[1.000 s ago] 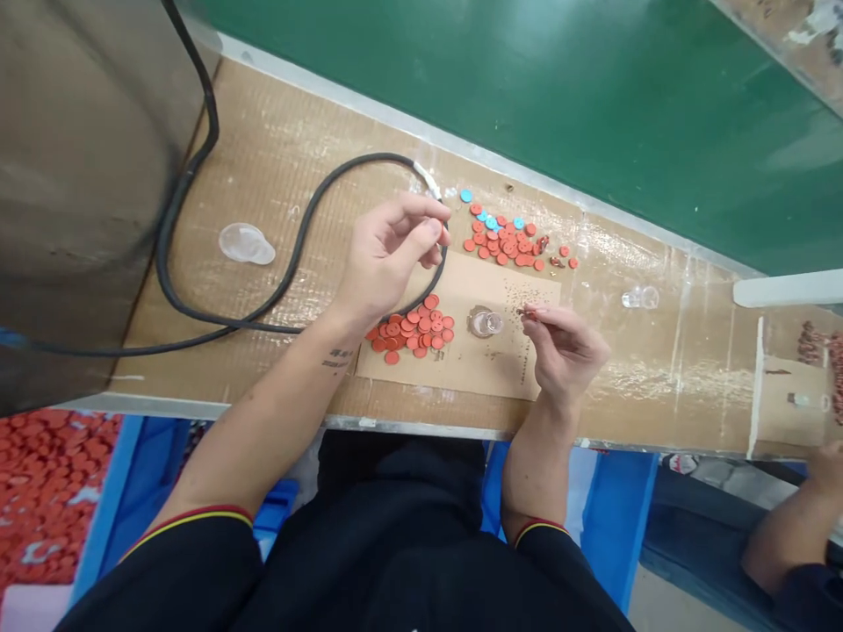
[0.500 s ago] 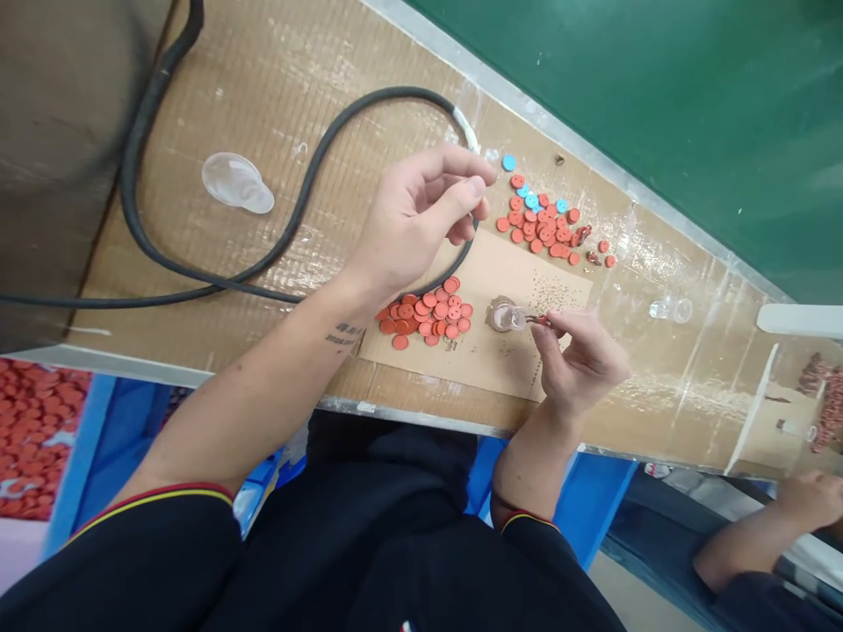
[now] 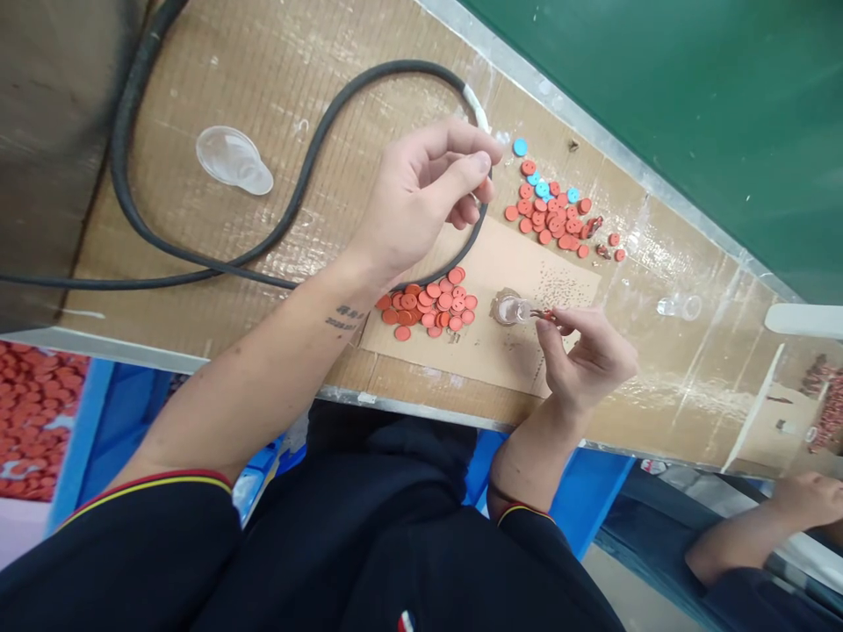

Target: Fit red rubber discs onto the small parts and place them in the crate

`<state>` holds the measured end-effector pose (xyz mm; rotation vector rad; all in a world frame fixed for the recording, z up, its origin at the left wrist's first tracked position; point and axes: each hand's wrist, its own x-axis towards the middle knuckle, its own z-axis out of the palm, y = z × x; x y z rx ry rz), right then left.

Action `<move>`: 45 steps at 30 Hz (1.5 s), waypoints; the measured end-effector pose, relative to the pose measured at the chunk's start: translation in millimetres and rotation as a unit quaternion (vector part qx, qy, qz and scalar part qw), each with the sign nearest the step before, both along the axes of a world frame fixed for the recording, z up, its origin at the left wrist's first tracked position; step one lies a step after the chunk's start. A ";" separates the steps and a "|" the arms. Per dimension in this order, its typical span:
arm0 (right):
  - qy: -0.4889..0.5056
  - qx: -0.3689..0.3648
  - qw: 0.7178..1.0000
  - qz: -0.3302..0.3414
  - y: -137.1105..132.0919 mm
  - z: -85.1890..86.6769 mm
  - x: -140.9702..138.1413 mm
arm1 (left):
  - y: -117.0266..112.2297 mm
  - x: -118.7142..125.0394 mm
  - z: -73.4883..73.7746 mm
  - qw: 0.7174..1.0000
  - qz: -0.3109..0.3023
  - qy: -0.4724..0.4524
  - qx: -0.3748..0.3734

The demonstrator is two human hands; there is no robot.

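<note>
Small reddish-brown part (image 3: pixel 543 313) pinched between the right hand's (image 3: pixel 586 360) thumb and fingertips, right at the mouth of a small glass jar (image 3: pixel 508 309); too small to make out its shape. Left to right: grey housing (image 3: pixel 46 149) cut off at the frame edge, bin of red discs (image 3: pixel 36 421) low left, also cut off. On the brown-covered bench (image 3: pixel 369 114), black cable (image 3: pixel 401 63) loops beside a clear plastic piece (image 3: pixel 234 160). Left hand (image 3: pixel 418 197) half-curled above the bench, covering part of the cable; cannot tell if it holds anything. Red buttons (image 3: pixel 428 307) piled on a cardboard sheet (image 3: pixel 500 360), tiny brown bits (image 3: pixel 566 290) scattered there. Red and blue buttons (image 3: pixel 546 206) just beyond, then a clear plastic cap (image 3: pixel 678 305). Far right, a co-worker's hand (image 3: pixel 810 500) and reddish parts (image 3: pixel 831 412), cut off.
</note>
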<state>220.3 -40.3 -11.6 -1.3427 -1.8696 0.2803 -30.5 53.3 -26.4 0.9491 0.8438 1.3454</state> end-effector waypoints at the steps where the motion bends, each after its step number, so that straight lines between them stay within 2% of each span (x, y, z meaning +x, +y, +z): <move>1: 0.003 0.001 1.000 0.004 0.0 0.0 -0.1 | 0.8 0.0 -1.3 1.000 -0.003 -0.003 0.008; 11: -0.023 -0.010 1.000 -0.018 0.7 1.8 -4.1 | -1.6 -0.4 5.0 1.000 -0.007 0.020 -0.012; 18: -0.014 -0.012 1.000 -0.009 0.6 1.3 -3.6 | 2.9 -1.3 -2.0 1.000 -0.001 0.012 0.012; 23: -0.023 -0.006 1.000 -0.018 1.2 1.7 -4.8 | 0.1 -1.5 1.2 0.999 0.006 0.033 0.008; 29: -0.028 -0.008 0.999 -0.015 0.9 2.2 -4.1 | 0.1 -1.8 1.8 1.000 0.002 0.012 0.012; 33: 0.014 0.002 1.000 0.000 0.9 -0.8 -1.4 | 0.1 -1.5 2.7 1.000 0.008 0.008 0.002; 36: 0.068 0.031 0.997 -0.013 1.2 -3.4 -2.1 | -3.3 1.0 6.5 1.000 0.004 -0.008 0.010; 40: 0.156 0.115 0.981 -0.018 3.0 -3.5 -7.6 | -12.3 8.2 13.7 0.999 -0.038 -0.025 0.016; 45: 0.230 0.159 0.960 0.005 5.1 -6.0 -9.4 | -28.2 21.1 21.1 0.994 -0.098 -0.047 0.019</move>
